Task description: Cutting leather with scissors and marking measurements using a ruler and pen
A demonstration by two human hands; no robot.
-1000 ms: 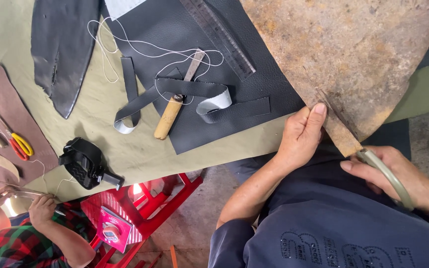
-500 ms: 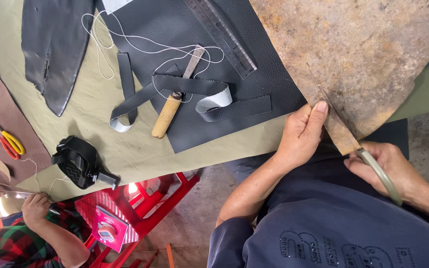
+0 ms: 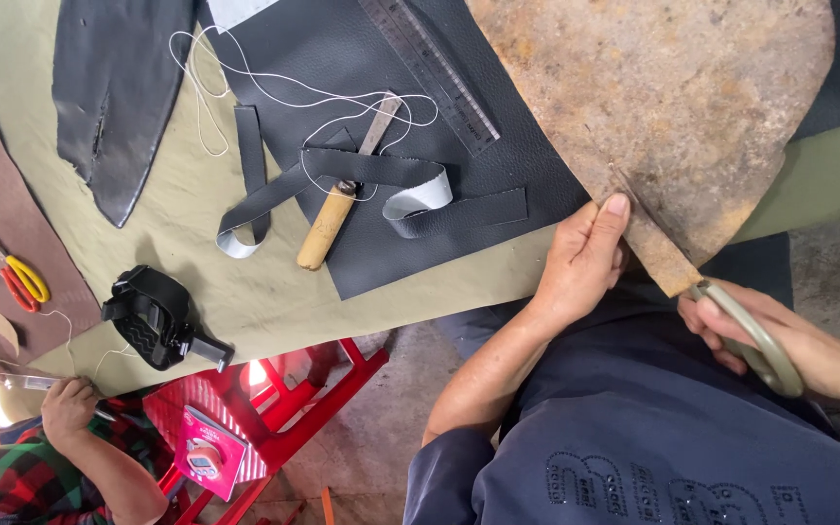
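A: Where does the cut stand?

B: The right hand [image 3: 780, 335] is clenched through the loops of the large scissors [image 3: 746, 331], at the near edge of the table [image 3: 216, 292]; the blades bite into the brown mottled leather hide [image 3: 673, 107] where it overhangs that edge; the left hand [image 3: 580, 258] pinches the hide just beside the cut line, thumb on top, so the hide lies between the 2 hands.

A: How would you do this step well?

B: I judge the left grip should stay close to the blades and keep the leather taut; slack leather would fold between the blades and leave a ragged edge; long, full closures probably give a cleaner line than short snips.

A: Anything in the way?

B: Not near the cut; the steel ruler [image 3: 430, 68] lies on the black leather sheet [image 3: 342, 58] towards the far edge; a wooden-handled knife [image 3: 337, 209], 2 curled black straps [image 3: 371, 175] and white thread [image 3: 245, 92] sit mid-table, well apart from the scissors.

A: And the far left?

B: Another person's hand [image 3: 68, 403] grips a thin tool at the table's near left corner; small yellow-handled snips [image 3: 21, 282] rest on a brown piece there.
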